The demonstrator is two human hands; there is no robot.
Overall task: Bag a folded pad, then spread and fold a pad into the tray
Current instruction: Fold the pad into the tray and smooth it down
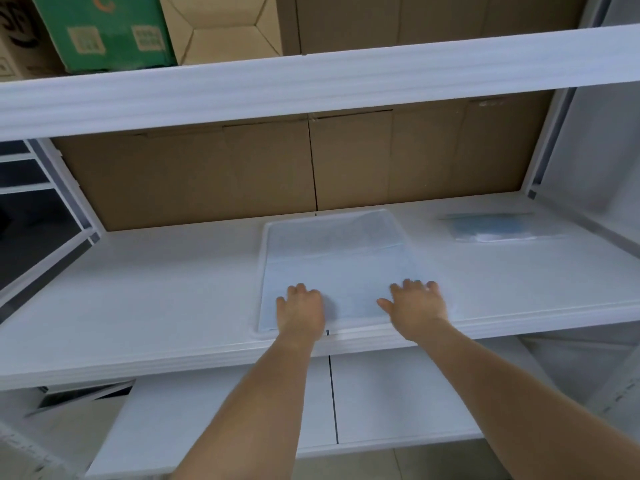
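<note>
— What's the setting like from where you stand?

— A white shelving unit (pixel 173 289) with flat brown cardboard (pixel 207 174) lining the back of the middle bay. On the shelf above sit a green carton (pixel 104 29) and a plain cardboard box (pixel 225 26). Another white shelf shows below, near the floor.

— And the work itself?

— A shallow white tray (pixel 264 237) lies on the middle shelf, its near rim close to the shelf's front edge. A pale blue pad (pixel 339 271) is laid inside it, filling most of the tray; a crease runs across it, and the far part looks like a folded-over layer. Off to the right, well apart from the tray, a clear bag with a blue folded pad (pixel 491 226) lies flat on the same shelf.

— Where are the hands?

— Both on the near part of the pad, side by side with a gap between them. The left hand (pixel 301 306) rests palm down near the tray's front left corner, fingers somewhat bent at the tips. The right hand (pixel 417 303) lies flat, fingers spread, thumb out to the side. Neither is pinching anything; they just press on the pad.
</note>
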